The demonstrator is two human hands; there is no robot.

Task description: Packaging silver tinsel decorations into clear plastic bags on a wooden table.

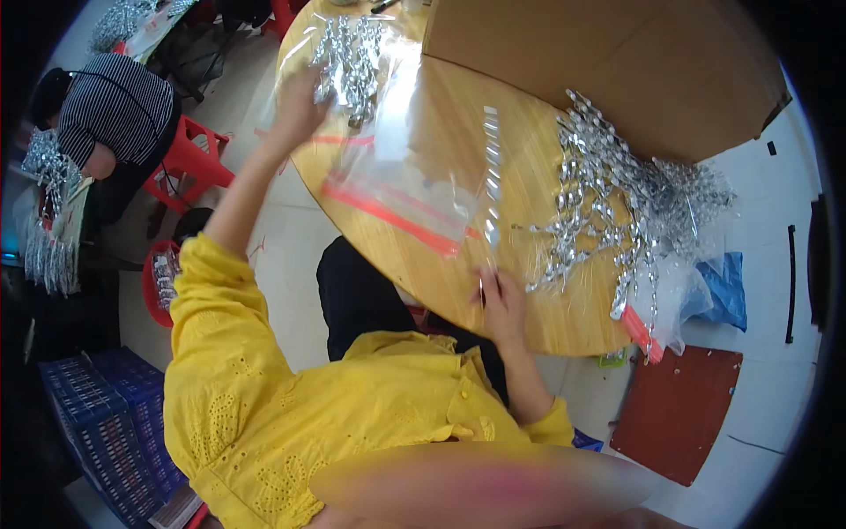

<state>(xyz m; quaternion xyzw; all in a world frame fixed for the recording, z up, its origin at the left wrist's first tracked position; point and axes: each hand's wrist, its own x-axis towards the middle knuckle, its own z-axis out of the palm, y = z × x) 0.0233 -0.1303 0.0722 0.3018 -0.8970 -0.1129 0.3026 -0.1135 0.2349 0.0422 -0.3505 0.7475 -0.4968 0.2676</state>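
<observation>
The left hand (300, 104) was clamped on a bunch of shiny silver metal pieces (351, 57) at the far left of the round wooden table (441, 132), while the right hand (504, 304) pinched the near edge of a clear plastic zip bag with a red strip (401, 189) lying between them.

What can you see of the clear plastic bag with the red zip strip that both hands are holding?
The clear plastic bag with a red zip strip is thin, glossy and see-through, stretched out over the round wooden table. Its red strip runs along the near edge. The left hand grips its far end, where shiny silver metal pieces are bunched. The right hand pinches its near corner.
</observation>
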